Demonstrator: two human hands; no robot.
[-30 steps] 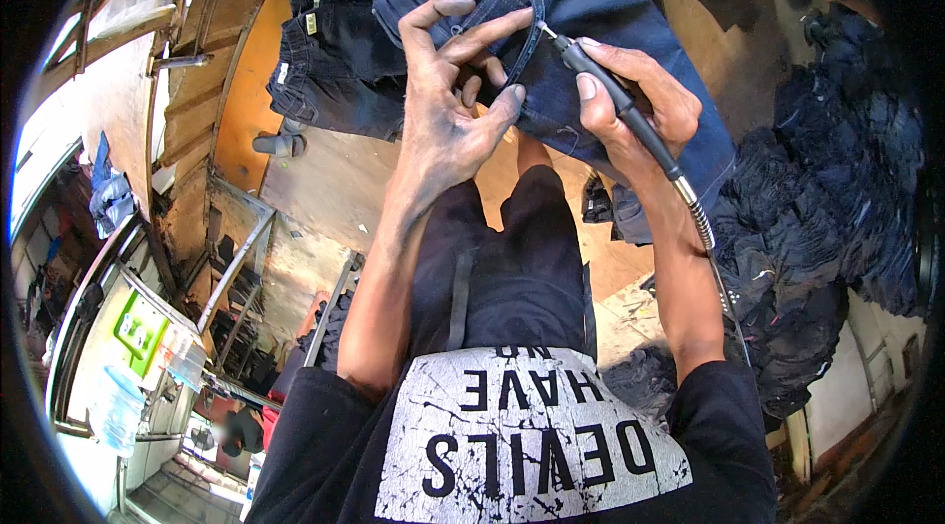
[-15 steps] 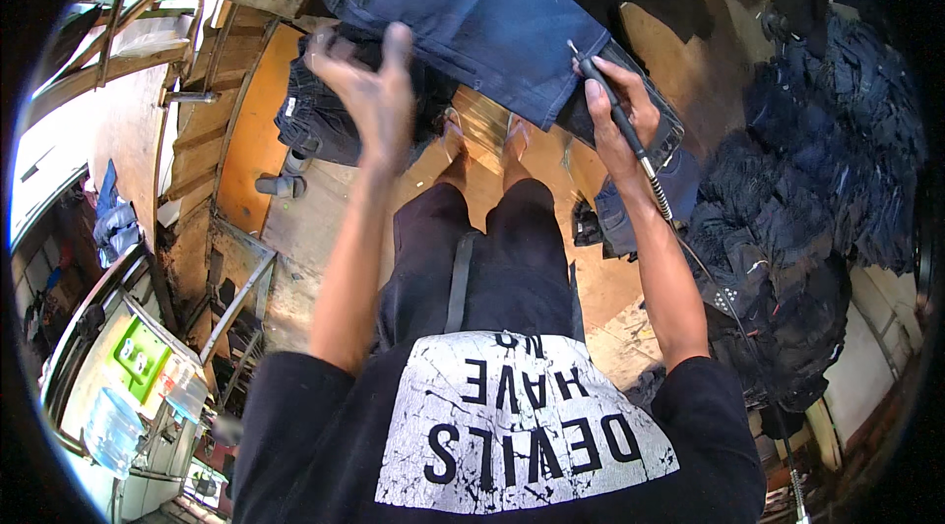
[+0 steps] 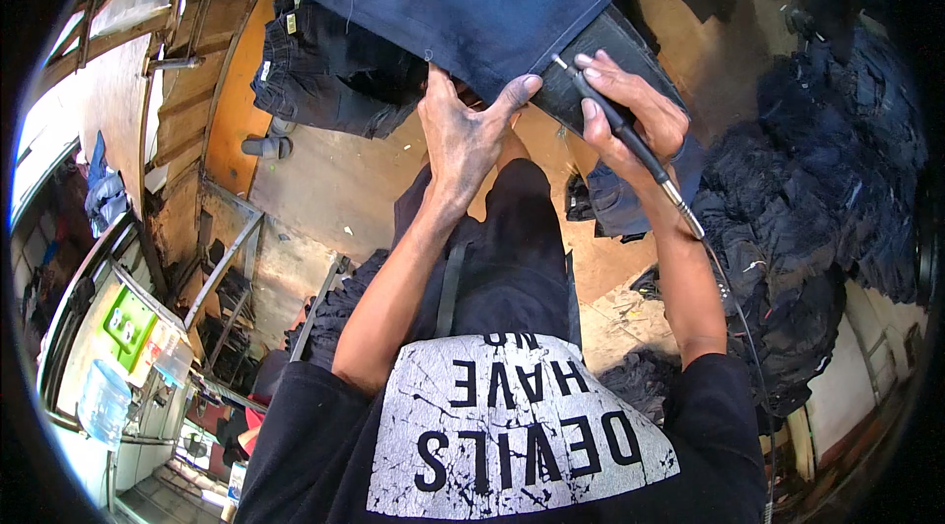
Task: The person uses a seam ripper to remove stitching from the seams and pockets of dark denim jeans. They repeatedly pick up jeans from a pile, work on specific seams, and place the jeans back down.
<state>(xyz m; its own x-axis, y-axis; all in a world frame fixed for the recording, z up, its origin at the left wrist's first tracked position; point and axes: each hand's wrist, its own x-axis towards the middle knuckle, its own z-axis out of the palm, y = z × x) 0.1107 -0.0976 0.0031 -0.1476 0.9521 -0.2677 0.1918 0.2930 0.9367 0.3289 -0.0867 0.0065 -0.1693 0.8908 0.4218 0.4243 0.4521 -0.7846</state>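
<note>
Dark blue denim trousers [image 3: 443, 7] lie stretched over a dark, narrow board [image 3: 615, 47], the leg's hem crossing it near the board's end. My left hand [image 3: 458, 135] grips the near edge of the leg, its fingers partly hidden under the cloth and its thumb stretched toward the hem. In my right hand [image 3: 640, 121] is a black pen-shaped handpiece [image 3: 630, 138] with a thin metal tip and a cable at its rear. That tip points at the board just beside the hem.
Black trousers [image 3: 325, 71] hang left of the board. A big heap of dark garments [image 3: 787, 180] fills the right side, and the cable [image 3: 738, 308] runs down past it. Folded blue denim [image 3: 620, 199] lies below the board. A slipper [image 3: 266, 145] rests on the floor at left.
My left hand has come right and down from the air onto the near edge of the trousers. My right hand has shifted slightly right and down with the handpiece. The view has moved a little.
</note>
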